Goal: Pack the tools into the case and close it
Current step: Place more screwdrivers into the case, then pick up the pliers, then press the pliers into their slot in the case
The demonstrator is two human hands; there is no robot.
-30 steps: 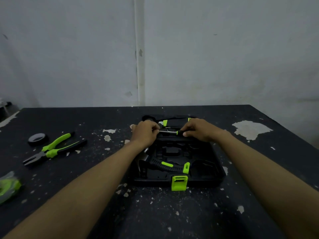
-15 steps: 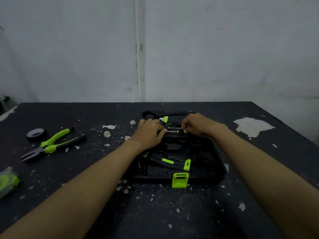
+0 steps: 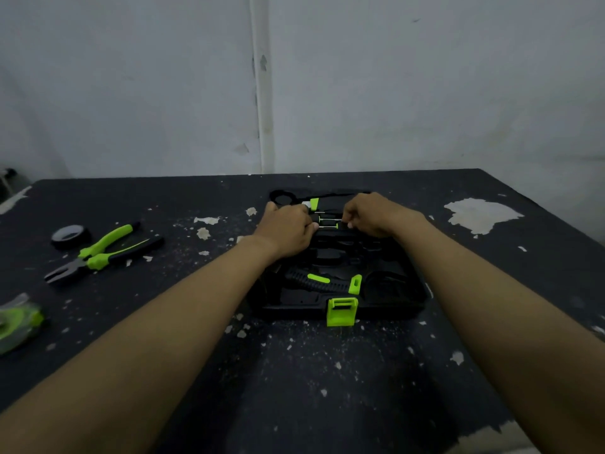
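Observation:
An open black tool case [image 3: 399,303] with a green latch [image 3: 341,311] lies in the middle of the table. A black hammer with green marks [image 3: 322,283] rests in its front slot. At the case's far part, my left hand [image 3: 286,232] and my right hand [image 3: 371,214] pinch the two ends of a thin screwdriver [image 3: 328,226] and hold it level over the slots. Other small green-and-black tools [image 3: 314,203] sit just behind it. Green-handled pliers [image 3: 98,253] lie on the table to the left.
A roll of black tape [image 3: 70,235] lies beside the pliers. A green object in clear wrap [image 3: 16,322] sits at the left edge. The dark table [image 3: 311,371] has flaked paint spots, and a pale wall stands behind it.
Both hands, holding the screwdriver, have shifted slightly toward the far part of the case. The pliers, tape and hammer have stayed in place.

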